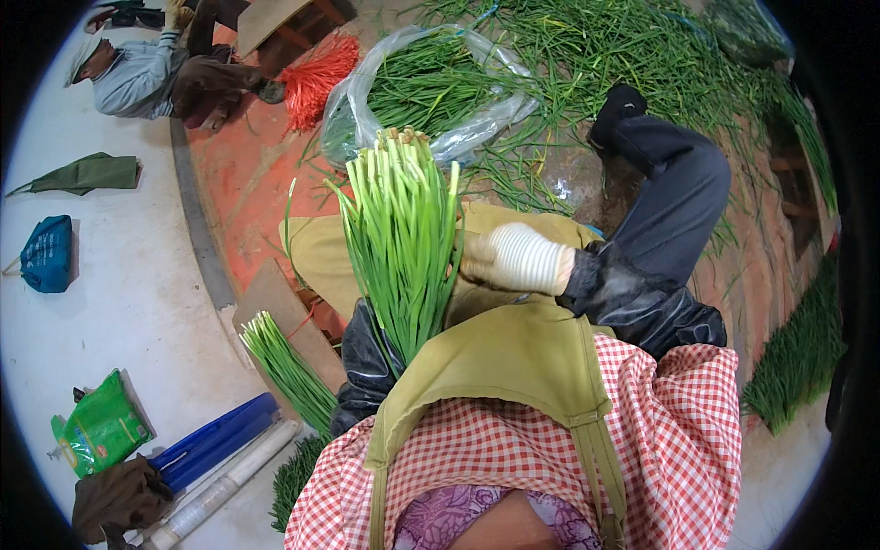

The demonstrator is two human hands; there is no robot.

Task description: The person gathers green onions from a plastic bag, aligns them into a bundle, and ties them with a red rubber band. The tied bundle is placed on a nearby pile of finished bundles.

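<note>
A thick bunch of long green stalks, apparently garlic chives [402,254], stands in front of me with its pale cut ends pointing away and its leaf ends toward my apron. My right hand [515,259], in a light glove with a striped cuff, is at the bunch's right side; its fingers are blurred, so their grip cannot be told. The bunch hides my left hand; only the black sleeve [368,364] of that arm shows behind the leaves. Beyond the bunch, an open clear plastic bag [347,103] holds more loose green stalks [430,86].
Loose stalks [584,41] cover the floor ahead. Red ties [320,82] lie left of the bag. A smaller bunch [292,371] rests on a board [265,292] at my left. A seated person [144,75] is at the upper left. Upright greens [797,350] stand at the right.
</note>
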